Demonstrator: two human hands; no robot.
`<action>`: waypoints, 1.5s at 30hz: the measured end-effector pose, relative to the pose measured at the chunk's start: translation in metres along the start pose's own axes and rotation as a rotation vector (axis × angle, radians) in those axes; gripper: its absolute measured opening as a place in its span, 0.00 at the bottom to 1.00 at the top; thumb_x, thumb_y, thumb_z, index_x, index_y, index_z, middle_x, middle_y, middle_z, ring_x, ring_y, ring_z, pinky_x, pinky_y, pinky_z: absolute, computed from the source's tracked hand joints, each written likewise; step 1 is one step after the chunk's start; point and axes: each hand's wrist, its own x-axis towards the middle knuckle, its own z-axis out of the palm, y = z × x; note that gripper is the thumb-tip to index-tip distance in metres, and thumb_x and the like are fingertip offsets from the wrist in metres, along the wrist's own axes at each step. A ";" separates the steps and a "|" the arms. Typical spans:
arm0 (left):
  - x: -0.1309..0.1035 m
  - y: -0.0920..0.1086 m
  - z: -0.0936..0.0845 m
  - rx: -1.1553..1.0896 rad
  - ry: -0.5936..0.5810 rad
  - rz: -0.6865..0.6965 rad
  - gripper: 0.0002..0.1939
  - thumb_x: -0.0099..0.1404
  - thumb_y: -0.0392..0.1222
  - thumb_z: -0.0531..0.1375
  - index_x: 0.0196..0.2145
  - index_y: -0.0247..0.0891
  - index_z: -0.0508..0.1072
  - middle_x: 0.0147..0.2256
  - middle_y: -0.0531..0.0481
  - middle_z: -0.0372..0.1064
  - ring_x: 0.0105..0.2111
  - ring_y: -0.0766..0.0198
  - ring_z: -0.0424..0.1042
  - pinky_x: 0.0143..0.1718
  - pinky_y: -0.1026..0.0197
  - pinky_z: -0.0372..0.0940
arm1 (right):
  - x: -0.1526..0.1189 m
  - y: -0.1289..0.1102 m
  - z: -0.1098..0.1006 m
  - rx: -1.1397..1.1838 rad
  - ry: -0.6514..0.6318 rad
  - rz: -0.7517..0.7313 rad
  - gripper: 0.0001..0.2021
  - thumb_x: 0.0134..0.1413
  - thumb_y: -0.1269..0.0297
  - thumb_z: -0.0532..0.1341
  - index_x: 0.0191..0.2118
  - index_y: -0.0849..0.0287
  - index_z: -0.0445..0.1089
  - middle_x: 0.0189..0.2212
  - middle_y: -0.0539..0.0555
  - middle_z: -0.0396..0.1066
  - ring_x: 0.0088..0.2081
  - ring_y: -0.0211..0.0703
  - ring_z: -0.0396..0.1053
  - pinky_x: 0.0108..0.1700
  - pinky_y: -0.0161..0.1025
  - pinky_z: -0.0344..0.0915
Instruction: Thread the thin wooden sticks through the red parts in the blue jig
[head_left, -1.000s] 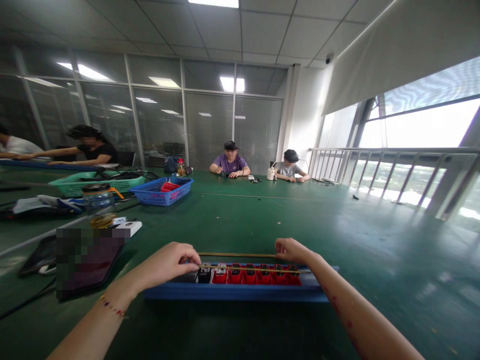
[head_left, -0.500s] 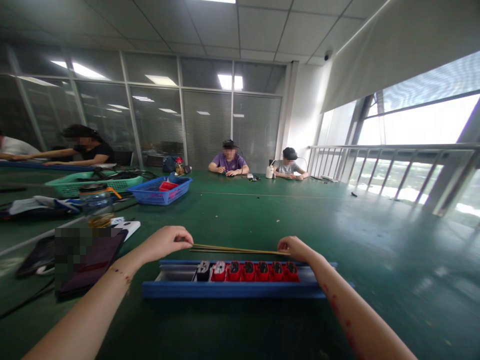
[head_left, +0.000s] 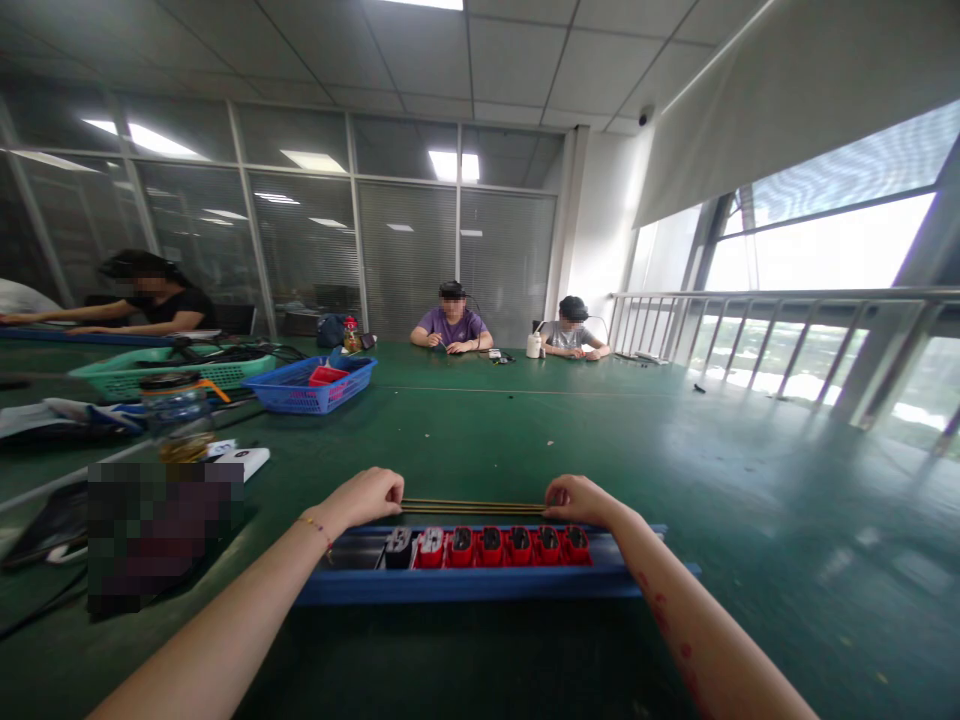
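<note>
Several thin yellowish sticks (head_left: 472,507) lie side by side across the green table, just behind a blue channel tray. My left hand (head_left: 377,493) has its fingers closed on their left end. At their right end, my right hand (head_left: 571,498) pinches them. The blue tray (head_left: 480,586) holds a row of small blocks: a black one (head_left: 398,547) at the left, then a red one with a pale top (head_left: 430,547), then several red ones with dark tops (head_left: 491,546). My forearms pass over both ends of the tray.
A blue basket (head_left: 311,398) with a red item, a green basket (head_left: 112,380) with cables, and a lidded jar (head_left: 178,415) stand at the left. A white device (head_left: 251,462) lies nearer. People sit across the table and at far left.
My left hand has moved right along the sticks, closer to my right hand. The sticks now lie more parallel. The view has shifted slightly.
</note>
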 end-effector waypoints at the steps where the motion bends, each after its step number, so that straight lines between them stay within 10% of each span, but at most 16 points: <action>1: 0.000 0.001 0.000 0.010 0.019 0.001 0.06 0.50 0.43 0.57 0.27 0.40 0.71 0.31 0.51 0.69 0.31 0.63 0.68 0.32 0.65 0.58 | -0.001 -0.001 -0.001 -0.024 -0.001 -0.007 0.12 0.41 0.57 0.60 0.32 0.58 0.72 0.27 0.52 0.71 0.29 0.39 0.67 0.30 0.31 0.60; 18: 0.010 0.009 0.002 0.026 -0.081 0.014 0.12 0.41 0.29 0.54 0.25 0.40 0.70 0.27 0.52 0.69 0.27 0.64 0.66 0.26 0.66 0.57 | -0.001 -0.009 -0.001 -0.116 -0.005 0.002 0.10 0.36 0.71 0.58 0.30 0.56 0.70 0.28 0.49 0.71 0.29 0.37 0.66 0.29 0.29 0.57; 34: -0.029 0.029 -0.017 -0.559 0.137 0.011 0.12 0.54 0.46 0.52 0.33 0.36 0.66 0.28 0.53 0.65 0.29 0.65 0.64 0.31 0.65 0.58 | -0.013 -0.019 -0.012 0.312 0.335 -0.007 0.04 0.45 0.70 0.51 0.31 0.60 0.60 0.23 0.48 0.61 0.25 0.34 0.60 0.27 0.29 0.56; 45: -0.048 0.056 -0.036 -0.629 0.178 -0.049 0.22 0.57 0.58 0.49 0.36 0.36 0.68 0.27 0.52 0.64 0.31 0.63 0.63 0.34 0.63 0.58 | -0.048 -0.040 -0.056 0.632 0.126 0.000 0.17 0.50 0.50 0.52 0.37 0.61 0.63 0.21 0.47 0.56 0.20 0.31 0.54 0.20 0.28 0.53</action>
